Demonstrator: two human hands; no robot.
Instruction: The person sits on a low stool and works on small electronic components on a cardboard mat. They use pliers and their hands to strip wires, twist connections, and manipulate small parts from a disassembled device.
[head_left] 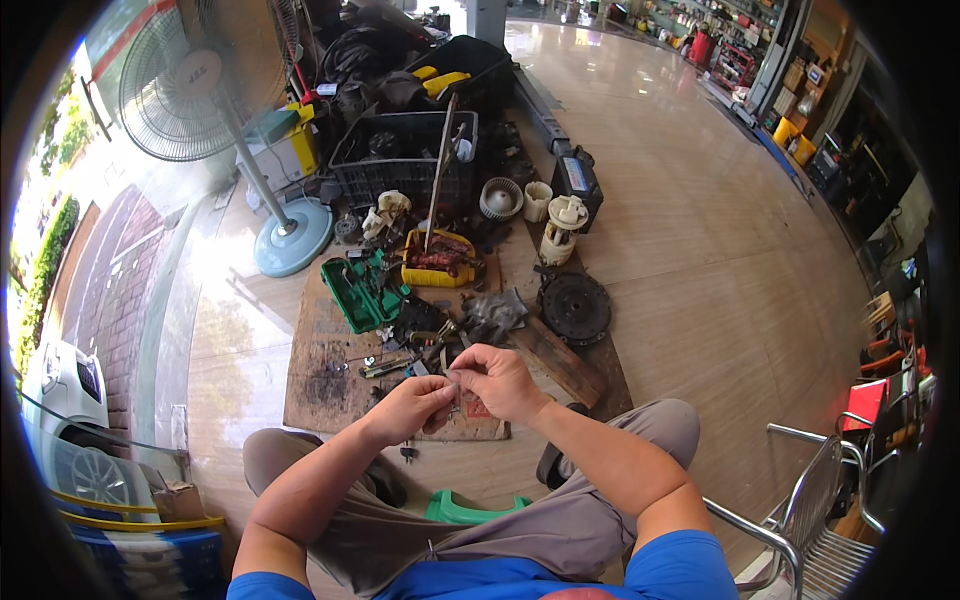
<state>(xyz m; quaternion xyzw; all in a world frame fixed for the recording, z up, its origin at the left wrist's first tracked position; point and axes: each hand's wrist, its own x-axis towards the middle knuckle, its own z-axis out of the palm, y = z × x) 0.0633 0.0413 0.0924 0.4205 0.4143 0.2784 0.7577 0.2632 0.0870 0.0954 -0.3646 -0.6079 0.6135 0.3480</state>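
Note:
My left hand (425, 400) and my right hand (492, 382) meet above a stained cardboard sheet (315, 402), both with fingers pinched round something too small to make out. Just beyond them lie loose metal tools and parts (390, 367). An open green toolbox (355, 300) sits beside a yellow tray (440, 270) of reddish-brown parts with a long bar standing up in it. A crumpled dark bag (495, 315) lies beside a round black disc (574, 309) and a wooden plank (565, 365).
A standing fan (290, 238) is at the back left, by a black crate (350, 165) heaped with parts. A cream cylindrical part (562, 230) and a battery (580, 190) stand behind the disc. A metal chair (820, 510) is at my right, a green stool (470, 507) under me.

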